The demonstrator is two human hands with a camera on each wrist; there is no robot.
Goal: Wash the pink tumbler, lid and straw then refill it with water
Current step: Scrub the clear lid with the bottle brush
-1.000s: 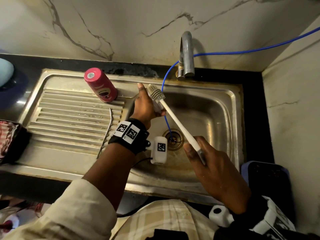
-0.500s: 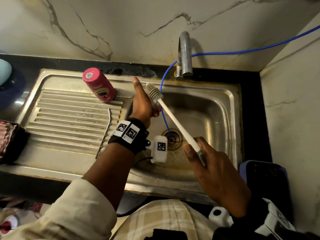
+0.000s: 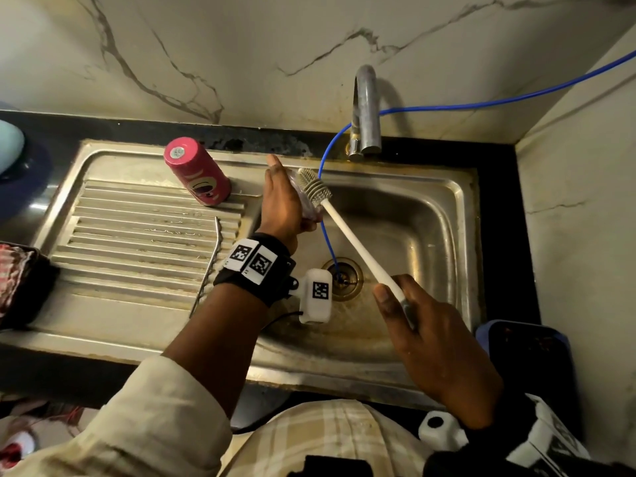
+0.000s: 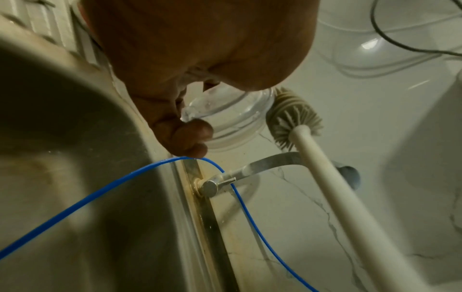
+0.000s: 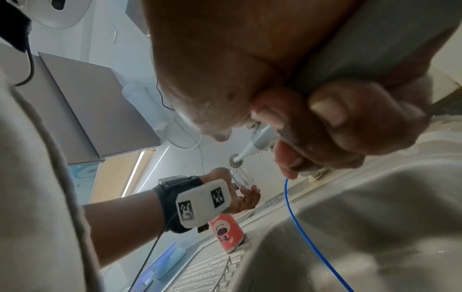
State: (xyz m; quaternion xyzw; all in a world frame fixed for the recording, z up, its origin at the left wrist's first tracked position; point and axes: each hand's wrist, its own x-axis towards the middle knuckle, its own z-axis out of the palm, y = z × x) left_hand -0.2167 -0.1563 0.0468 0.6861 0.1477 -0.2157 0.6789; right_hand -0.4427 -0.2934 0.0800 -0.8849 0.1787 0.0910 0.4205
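Note:
My left hand (image 3: pixel 285 201) holds the clear lid (image 4: pixel 230 116) over the sink's left rim, thumb curled on its edge. My right hand (image 3: pixel 423 335) grips the handle of a white bottle brush (image 3: pixel 347 232); its bristle head (image 3: pixel 315 189) presses against the lid (image 3: pixel 308 204). The pink tumbler (image 3: pixel 198 175) stands upside down at the back of the draining board, also seen in the right wrist view as the pink tumbler (image 5: pixel 226 235). The metal straw (image 3: pixel 208 266) lies on the ribbed drainer, left of my left wrist.
A steel tap (image 3: pixel 366 111) stands behind the sink basin (image 3: pixel 413 222). A blue hose (image 3: pixel 327 235) runs from the right wall down into the drain (image 3: pixel 344 277). A dark bin (image 3: pixel 526 356) sits at the right front, a checked cloth (image 3: pixel 13 277) at the left edge.
The brush head has slid a little along the lid while the left hand shifted slightly up and left. Tumbler and straw have not moved.

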